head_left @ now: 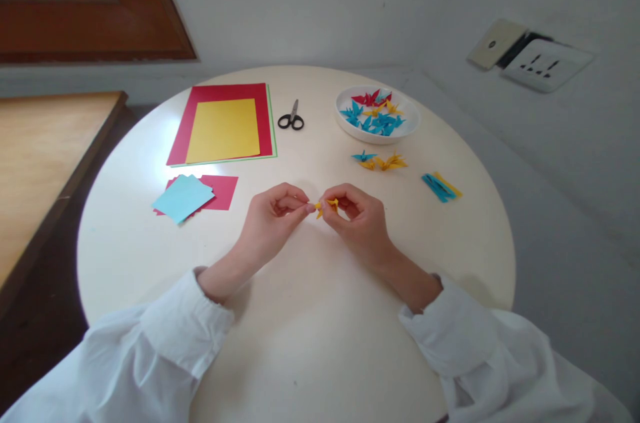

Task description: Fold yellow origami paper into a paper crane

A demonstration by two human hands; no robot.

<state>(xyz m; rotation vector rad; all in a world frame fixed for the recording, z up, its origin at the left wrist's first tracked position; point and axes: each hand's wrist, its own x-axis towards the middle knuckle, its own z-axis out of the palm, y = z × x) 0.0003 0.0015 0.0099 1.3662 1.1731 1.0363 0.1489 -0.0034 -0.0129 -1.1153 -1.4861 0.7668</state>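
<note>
Between my two hands, above the middle of the round table, is a small yellow paper crane (333,203). My left hand (278,213) pinches its left tip between thumb and forefinger. On the other side, my right hand (357,216) grips its body, with the fingertips hiding part of the folds. Beyond my right hand, a blue paper crane (365,157) and yellow paper cranes (391,161) lie on the table. A white round dish (377,138) behind them holds several red, blue and yellow paper cranes (383,123).
Black-handled scissors (291,119) lie at the back of the white table (300,343). Large red and yellow paper sheets (225,129) are stacked at the back left, with light blue squares (183,198) over pink ones (223,191) nearer. Folded blue strips (439,188) lie at right.
</note>
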